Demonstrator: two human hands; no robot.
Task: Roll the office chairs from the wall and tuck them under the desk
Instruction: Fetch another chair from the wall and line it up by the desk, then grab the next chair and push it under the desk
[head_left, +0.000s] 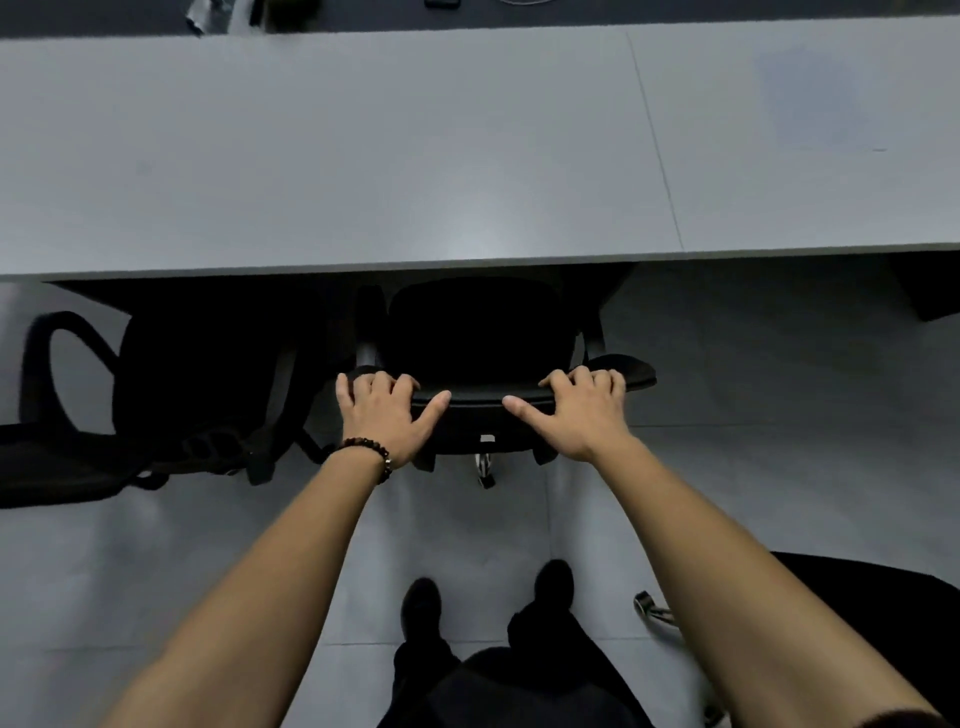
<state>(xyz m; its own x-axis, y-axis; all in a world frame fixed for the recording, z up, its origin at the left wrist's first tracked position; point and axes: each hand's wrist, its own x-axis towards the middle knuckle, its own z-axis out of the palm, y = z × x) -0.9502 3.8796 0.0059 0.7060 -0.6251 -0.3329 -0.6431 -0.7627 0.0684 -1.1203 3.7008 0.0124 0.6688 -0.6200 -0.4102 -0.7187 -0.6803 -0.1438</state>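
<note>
Fingers curled over the backrest
My left hand and right hand grip its top edge, thumbs pointing inward. This office chair sits with its seat partly beneath the grey desk; a second chair stands just left

Ahead: table edge above the centre chair front.
Left: second chair just beside.
Right: open floor beside chair.

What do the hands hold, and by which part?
The left hand and right hand grip the office chair by the top edge of its backrest.
</note>
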